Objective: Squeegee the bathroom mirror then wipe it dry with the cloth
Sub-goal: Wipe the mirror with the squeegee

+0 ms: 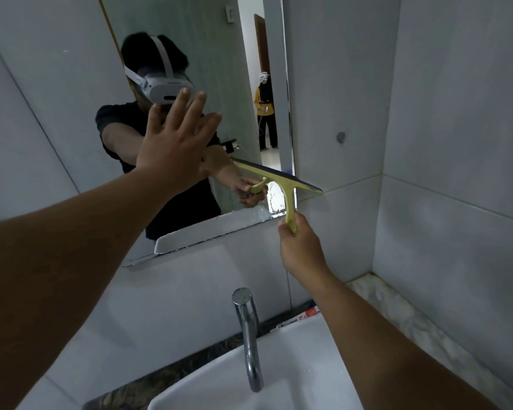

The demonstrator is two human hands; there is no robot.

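Mirror streaked near its lower edge, yellow squeegee in right hand's clamped grip, left hand splayed flat

No legible text. The tube lying behind the sink carries blue and red print, too blurred and small to read.

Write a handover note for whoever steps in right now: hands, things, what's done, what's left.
Left hand: open, fingers spread, flat at the mirror.
Right hand: shut on the squeegee handle; blade at the mirror's lower right corner, its end over the wall tile.
Cloth: not in view.
Done: squeegeeing is under way; how much glass is covered cannot be told.
Left: finish the strokes, then find the cloth and wipe the mirror dry.
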